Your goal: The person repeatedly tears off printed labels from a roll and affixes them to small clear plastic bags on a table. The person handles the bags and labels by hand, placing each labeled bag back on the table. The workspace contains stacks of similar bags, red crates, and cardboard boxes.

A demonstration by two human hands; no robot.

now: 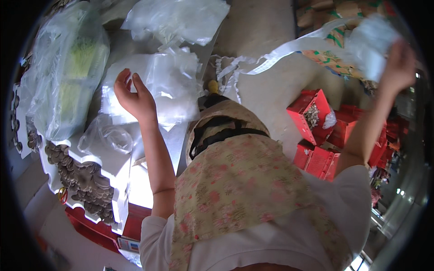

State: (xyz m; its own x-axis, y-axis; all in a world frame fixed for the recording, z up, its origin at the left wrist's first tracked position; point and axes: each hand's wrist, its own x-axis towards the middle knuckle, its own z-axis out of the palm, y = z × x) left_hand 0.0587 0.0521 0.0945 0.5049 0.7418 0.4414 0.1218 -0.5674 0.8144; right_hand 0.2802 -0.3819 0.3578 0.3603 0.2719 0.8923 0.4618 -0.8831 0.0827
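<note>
A clear plastic bag (375,43) is raised high at the person's right, gripped in the right hand (400,61). The left hand (133,97) hangs empty, fingers loosely curled, over a pile of clear bags (174,83) on the bench (135,180). Oyster mushrooms (83,180) fill a white foam box at the left. Red crates (316,115) stand on the floor.

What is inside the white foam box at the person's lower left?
The white foam box holds brown-grey oyster mushrooms, packed along its visible edge. A crumpled clear plastic bag lies over its upper part, so what fills the rest, and how deep, cannot be seen.
</note>
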